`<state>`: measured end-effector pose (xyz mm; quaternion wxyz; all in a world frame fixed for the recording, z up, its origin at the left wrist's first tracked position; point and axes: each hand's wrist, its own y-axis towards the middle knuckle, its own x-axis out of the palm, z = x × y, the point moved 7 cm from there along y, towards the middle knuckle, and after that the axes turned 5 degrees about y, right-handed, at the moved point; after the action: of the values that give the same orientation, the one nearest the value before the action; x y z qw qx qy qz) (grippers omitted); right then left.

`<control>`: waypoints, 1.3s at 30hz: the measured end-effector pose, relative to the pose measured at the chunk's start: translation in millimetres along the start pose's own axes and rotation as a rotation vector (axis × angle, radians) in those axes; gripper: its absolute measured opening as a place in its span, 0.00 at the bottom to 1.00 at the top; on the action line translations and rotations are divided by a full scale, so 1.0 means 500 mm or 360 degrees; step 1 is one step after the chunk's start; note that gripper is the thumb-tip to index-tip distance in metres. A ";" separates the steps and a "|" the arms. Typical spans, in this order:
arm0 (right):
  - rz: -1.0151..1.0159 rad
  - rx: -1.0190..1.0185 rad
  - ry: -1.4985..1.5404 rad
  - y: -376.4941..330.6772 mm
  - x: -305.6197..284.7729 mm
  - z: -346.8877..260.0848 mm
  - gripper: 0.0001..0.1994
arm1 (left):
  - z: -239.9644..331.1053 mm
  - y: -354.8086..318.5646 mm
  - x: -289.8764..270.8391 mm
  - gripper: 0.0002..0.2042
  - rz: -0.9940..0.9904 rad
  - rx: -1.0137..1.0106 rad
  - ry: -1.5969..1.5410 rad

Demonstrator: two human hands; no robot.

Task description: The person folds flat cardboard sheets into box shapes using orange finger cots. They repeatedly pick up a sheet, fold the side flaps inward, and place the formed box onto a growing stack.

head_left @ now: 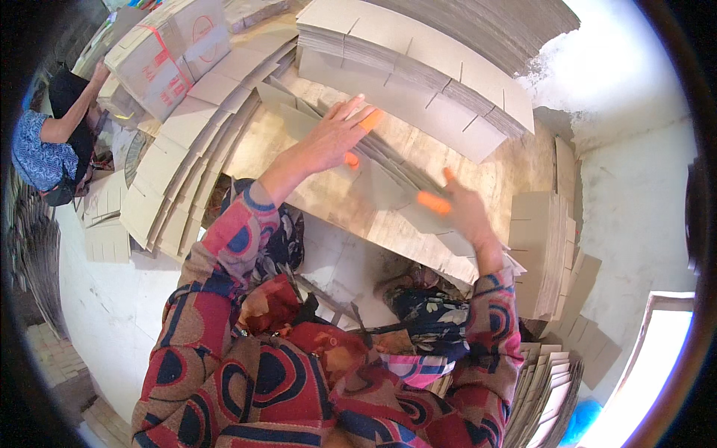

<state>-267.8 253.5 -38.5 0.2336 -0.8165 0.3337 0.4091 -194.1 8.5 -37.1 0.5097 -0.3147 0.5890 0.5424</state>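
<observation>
My left hand [332, 134] lies flat with fingers spread on a fanned row of grey cardboard sheets [373, 168]; some fingertips wear orange covers. My right hand [459, 209] presses on the near end of the same row, one orange-covered finger stretched along a sheet's edge. The sheets overlap like shingles across a pale wooden surface [448, 160]. Both forearms are in patterned red and blue sleeves. I cannot tell whether either hand pinches a sheet.
A thick stack of slotted flat box blanks [418, 67] lies just beyond the hands. More flattened cardboard piles stand at left [187, 157] and right [541, 246]. Another person in a blue top [45, 149] works at far left. White floor [112, 299] lies below.
</observation>
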 end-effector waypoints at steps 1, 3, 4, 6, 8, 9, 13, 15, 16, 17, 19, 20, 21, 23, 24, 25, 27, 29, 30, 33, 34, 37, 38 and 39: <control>-0.0005 -0.0121 -0.0149 -0.029 0.026 -0.030 0.33 | -0.003 0.011 0.018 0.44 -0.0029 0.0073 0.0041; 0.0051 -0.0224 -0.0328 -0.060 0.045 -0.040 0.27 | -0.002 0.026 0.040 0.32 -0.0108 0.0157 -0.0097; 0.0119 -0.0216 -0.0360 -0.060 0.053 -0.029 0.24 | -0.008 0.037 0.049 0.28 -0.0265 0.0175 -0.0187; 0.0300 -0.0121 -0.0549 -0.052 0.071 0.005 0.13 | -0.007 0.048 0.056 0.20 -0.0394 0.0239 -0.0287; 0.0292 -0.0174 -0.0583 -0.038 0.069 0.010 0.10 | -0.015 0.042 0.066 0.12 -0.0308 0.0282 -0.0283; 0.0280 -0.0220 -0.0605 -0.033 0.072 0.004 0.09 | -0.029 0.025 0.081 0.10 -0.0213 0.0254 -0.0369; 0.0143 -0.0073 -0.0611 -0.058 0.057 -0.052 0.11 | -0.007 -0.032 0.054 0.06 -0.0259 0.0357 -0.0122; 0.0541 -0.0333 -0.0796 -0.114 -0.006 -0.125 0.14 | 0.065 -0.055 -0.042 0.06 -0.0229 0.0461 0.0111; 0.0725 -0.0462 -0.0865 -0.143 -0.028 -0.160 0.15 | 0.089 -0.088 -0.110 0.07 -0.0054 0.0476 0.0226; 0.0876 -0.0516 -0.1017 -0.167 -0.054 -0.187 0.16 | 0.106 -0.125 -0.173 0.09 0.0119 0.0496 0.0328; 0.1171 -0.0613 -0.1319 -0.218 -0.099 -0.230 0.18 | 0.102 -0.185 -0.261 0.15 0.0270 0.0265 0.0606; 0.1266 -0.0637 -0.1287 -0.241 -0.122 -0.225 0.20 | 0.077 -0.215 -0.282 0.18 0.0346 0.0124 0.0609; 0.1369 -0.0661 -0.1248 -0.265 -0.143 -0.218 0.21 | 0.046 -0.247 -0.298 0.22 0.0418 -0.0014 0.0618; 0.1332 -0.0558 -0.1270 -0.286 -0.161 -0.207 0.18 | -0.024 -0.322 -0.319 0.25 0.0593 -0.0263 0.0943; 0.1291 -0.0460 -0.1305 -0.292 -0.166 -0.188 0.18 | -0.068 -0.355 -0.315 0.26 0.0540 -0.0445 0.1029; 0.1251 -0.0356 -0.1347 -0.301 -0.173 -0.168 0.17 | -0.116 -0.390 -0.304 0.27 0.0491 -0.0624 0.1103; 0.1171 -0.0265 -0.1366 -0.312 -0.174 -0.117 0.17 | -0.227 -0.474 -0.267 0.27 0.0408 -0.0935 0.1282; 0.1102 -0.0191 -0.1388 -0.326 -0.170 -0.062 0.17 | -0.319 -0.545 -0.226 0.26 0.0161 -0.1174 0.1358; 0.1091 -0.0112 -0.1400 -0.332 -0.170 -0.029 0.17 | -0.345 -0.559 -0.211 0.26 0.0040 -0.1284 0.1384; 0.1028 0.0056 -0.1371 -0.386 -0.179 0.078 0.16 | -0.324 -0.538 -0.191 0.28 -0.0090 -0.1237 0.0934; 0.1012 0.0178 -0.1330 -0.401 -0.183 0.129 0.15 | -0.317 -0.534 -0.188 0.28 -0.0023 -0.1196 0.0877; 0.0955 0.0563 -0.1233 -0.456 -0.195 0.238 0.14 | -0.277 -0.492 -0.174 0.29 0.0176 -0.1016 0.0679; 0.0952 0.0653 -0.1226 -0.473 -0.202 0.272 0.14 | -0.244 -0.462 -0.173 0.29 0.0261 -0.0931 0.0591; 0.0957 0.0768 -0.1211 -0.490 -0.207 0.307 0.15 | -0.204 -0.425 -0.177 0.28 0.0341 -0.0820 0.0497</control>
<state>-211.7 554.2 -12.0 0.3914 -0.4023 0.5289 0.6365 0.7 -150.8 -32.3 0.2567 -0.4490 0.5331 0.6695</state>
